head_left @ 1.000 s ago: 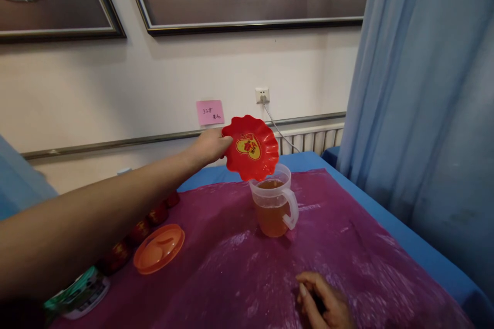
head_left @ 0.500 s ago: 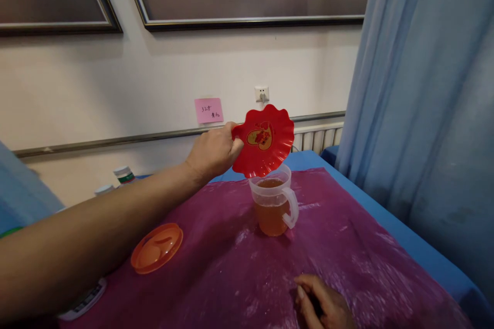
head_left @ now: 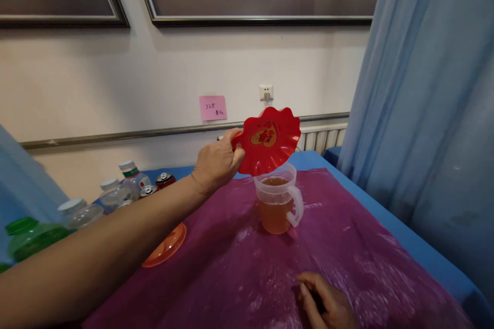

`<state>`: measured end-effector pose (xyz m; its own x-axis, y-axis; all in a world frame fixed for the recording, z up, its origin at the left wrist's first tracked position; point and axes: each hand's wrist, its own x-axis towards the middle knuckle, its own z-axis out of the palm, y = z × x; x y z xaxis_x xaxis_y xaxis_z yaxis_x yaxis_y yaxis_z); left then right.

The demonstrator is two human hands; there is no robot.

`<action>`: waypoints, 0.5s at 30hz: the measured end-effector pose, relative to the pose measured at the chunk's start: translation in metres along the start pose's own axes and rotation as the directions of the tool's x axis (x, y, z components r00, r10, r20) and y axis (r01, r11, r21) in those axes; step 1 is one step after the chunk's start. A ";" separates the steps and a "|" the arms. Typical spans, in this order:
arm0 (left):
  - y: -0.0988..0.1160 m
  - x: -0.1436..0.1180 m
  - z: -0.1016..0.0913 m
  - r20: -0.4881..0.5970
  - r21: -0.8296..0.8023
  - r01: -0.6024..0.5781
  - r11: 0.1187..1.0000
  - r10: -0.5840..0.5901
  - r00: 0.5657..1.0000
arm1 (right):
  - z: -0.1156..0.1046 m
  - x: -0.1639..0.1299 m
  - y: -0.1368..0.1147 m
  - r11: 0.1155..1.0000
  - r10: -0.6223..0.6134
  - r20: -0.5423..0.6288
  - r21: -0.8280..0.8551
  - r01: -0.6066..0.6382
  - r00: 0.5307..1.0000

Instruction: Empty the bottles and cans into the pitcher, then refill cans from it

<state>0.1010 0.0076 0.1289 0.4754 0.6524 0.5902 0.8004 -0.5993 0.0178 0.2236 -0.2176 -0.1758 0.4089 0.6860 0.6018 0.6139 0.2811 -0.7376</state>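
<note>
My left hand [head_left: 218, 162] pinches the left edge of a red scalloped plate [head_left: 283, 136] with a gold heart-shaped print in its middle. The plate is held steeply tilted, its lower rim just above a clear plastic measuring jug [head_left: 276, 211]. Amber liquid fills much of the jug, which stands upright with its handle to the right. Low in the view, my right hand [head_left: 328, 300] rests near the purple plastic sheet [head_left: 247, 267], its fingers curled in and nothing visible in them. An orange lid [head_left: 168, 247] lies on the sheet, partly hidden behind my left forearm.
Left of my arm stand a green-capped bottle [head_left: 33, 239], several clear bottles with white caps [head_left: 116, 193] and drink cans [head_left: 165, 180]. A blue curtain [head_left: 420, 113] hangs at the right. On the wall are a pink note [head_left: 213, 108] and a socket [head_left: 266, 93].
The view has shifted slightly, bringing more bottles and the cans into sight at the left. The red plate is still held over the jug, tilted a little differently. My right hand stays low.
</note>
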 end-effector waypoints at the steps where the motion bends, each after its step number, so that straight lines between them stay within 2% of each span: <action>1: 0.000 0.001 0.000 -0.002 -0.022 0.011 1.000 -0.011 1.000 | 0.000 0.000 0.000 1.000 0.000 -0.003 -0.004 0.000 1.000; 4: -0.004 0.004 0.005 -0.022 -0.173 0.064 0.983 -0.069 0.997 | -0.001 0.001 -0.003 1.000 -0.006 -0.003 -0.007 0.006 1.000; 5: -0.007 0.003 0.008 -0.005 -0.292 0.127 0.948 -0.134 0.991 | -0.002 0.002 -0.004 1.000 -0.012 -0.004 -0.009 0.012 1.000; 6: -0.012 0.002 0.011 0.041 -0.433 0.218 0.875 -0.222 0.974 | -0.004 0.002 -0.005 1.000 -0.019 -0.004 -0.013 0.019 1.000; 8: -0.024 -0.005 0.017 0.203 -0.657 0.419 0.626 -0.389 0.899 | -0.009 0.004 -0.006 0.999 -0.045 0.016 -0.027 0.046 0.999; 10: -0.039 -0.020 0.023 0.360 -0.727 0.564 0.393 -0.481 0.799 | -0.016 0.006 -0.005 0.995 -0.087 0.069 -0.051 0.090 0.994; 15: -0.074 -0.084 0.034 0.580 -0.662 0.744 0.088 -0.568 0.584 | -0.023 0.007 -0.004 0.978 -0.161 0.130 -0.113 0.176 0.978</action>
<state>0.0136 0.0126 0.0506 0.0345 0.9904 -0.1336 0.1824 0.1252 0.9752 0.2394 -0.2298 -0.1616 0.2134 0.7129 0.6680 0.7486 0.3199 -0.5807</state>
